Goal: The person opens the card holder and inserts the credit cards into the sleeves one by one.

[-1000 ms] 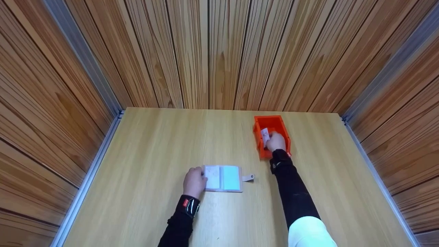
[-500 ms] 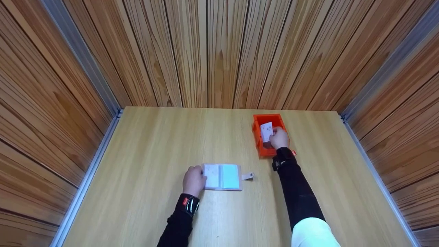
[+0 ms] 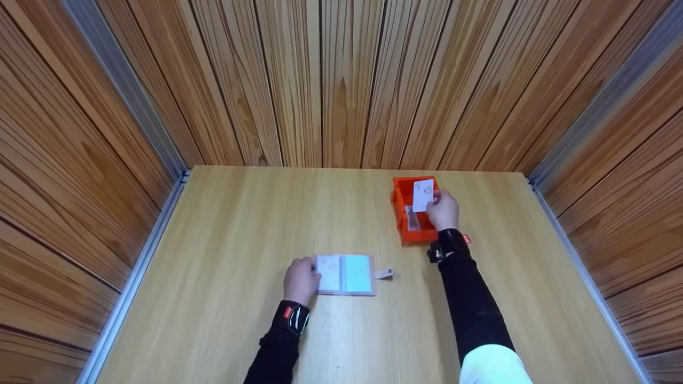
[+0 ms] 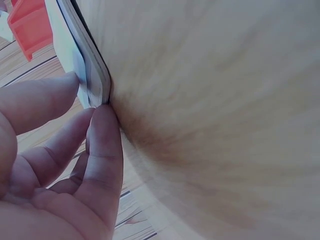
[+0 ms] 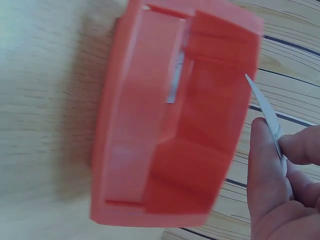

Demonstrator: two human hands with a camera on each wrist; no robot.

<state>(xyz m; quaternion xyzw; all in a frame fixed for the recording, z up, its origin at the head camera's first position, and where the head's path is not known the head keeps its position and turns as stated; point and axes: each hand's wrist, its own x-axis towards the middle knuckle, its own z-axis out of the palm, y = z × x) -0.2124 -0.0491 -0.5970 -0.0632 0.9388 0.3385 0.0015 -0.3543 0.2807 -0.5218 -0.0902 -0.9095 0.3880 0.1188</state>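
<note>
A small card holder (image 3: pixel 357 274) lies open on the table, a printed card in its left sleeve, a pale blue right side, and a snap strap (image 3: pixel 385 273) sticking out to the right. My left hand (image 3: pixel 301 281) pinches its left edge. In the left wrist view the thumb (image 4: pixel 45 100) is on the page side and the fingers are at the outer edge. My right hand (image 3: pixel 444 210) pinches a white card (image 3: pixel 423 195) with a faint print, held above the orange bin (image 3: pixel 397 210). Edge-on, the same card (image 5: pixel 267 110) shows between thumb and finger in the right wrist view.
Inside the bin lies another pale card (image 3: pixel 412 220), partly seen in the right wrist view too. The wooden table (image 3: pixel 240 224) has slatted wooden walls (image 3: pixel 341 85) at the back and both sides, with grey metal strips along the side edges.
My right hand has risen out of the bin with the white card, moving slightly right and away. Another card in the bin has come into sight. The left hand keeps its place.
</note>
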